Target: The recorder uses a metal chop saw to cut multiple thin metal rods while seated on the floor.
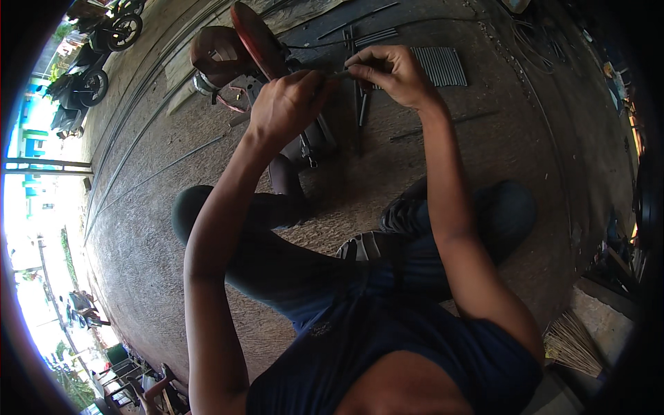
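Observation:
My left hand point(289, 102) is closed, knuckles up, in front of a red cut-off saw point(252, 41). A short, thin grey metal rod point(340, 75) spans the gap from its curled fingers to my right hand point(398, 76). My right thumb and index finger pinch the rod's other end, the remaining fingers bent above it. Much of the rod is hidden inside my left fist. Beyond my right hand, a row of cut grey rods point(443, 67) lies side by side on the floor.
More loose rods point(362, 107) lie crossed beyond my hands, and a single dark bar point(443, 126) is to the right. Long thin bars point(155, 114) run along the left floor. Motorbikes point(86, 86) stand at the far left; a straw broom point(573, 344) is at the lower right.

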Demonstrator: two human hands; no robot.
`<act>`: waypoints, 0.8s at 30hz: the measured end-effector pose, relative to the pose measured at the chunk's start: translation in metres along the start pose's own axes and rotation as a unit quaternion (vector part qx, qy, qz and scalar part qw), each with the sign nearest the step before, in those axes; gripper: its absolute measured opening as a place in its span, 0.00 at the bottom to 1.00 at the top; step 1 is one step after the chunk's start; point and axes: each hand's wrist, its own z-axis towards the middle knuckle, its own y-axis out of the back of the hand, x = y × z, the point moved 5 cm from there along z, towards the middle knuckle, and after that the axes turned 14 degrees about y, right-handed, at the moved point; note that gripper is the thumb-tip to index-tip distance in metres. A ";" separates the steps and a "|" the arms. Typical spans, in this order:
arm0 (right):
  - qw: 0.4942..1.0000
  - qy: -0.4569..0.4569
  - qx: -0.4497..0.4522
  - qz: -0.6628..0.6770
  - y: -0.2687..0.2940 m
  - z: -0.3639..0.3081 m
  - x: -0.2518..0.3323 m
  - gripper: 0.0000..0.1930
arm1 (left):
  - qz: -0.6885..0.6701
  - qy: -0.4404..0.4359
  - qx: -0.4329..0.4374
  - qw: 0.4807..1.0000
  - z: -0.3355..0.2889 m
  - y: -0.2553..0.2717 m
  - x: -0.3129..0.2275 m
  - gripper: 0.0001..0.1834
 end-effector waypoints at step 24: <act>0.991 0.125 -0.040 -0.026 0.000 0.005 0.024 0.08 | -0.003 0.019 -0.029 0.999 0.004 0.012 -0.001 0.07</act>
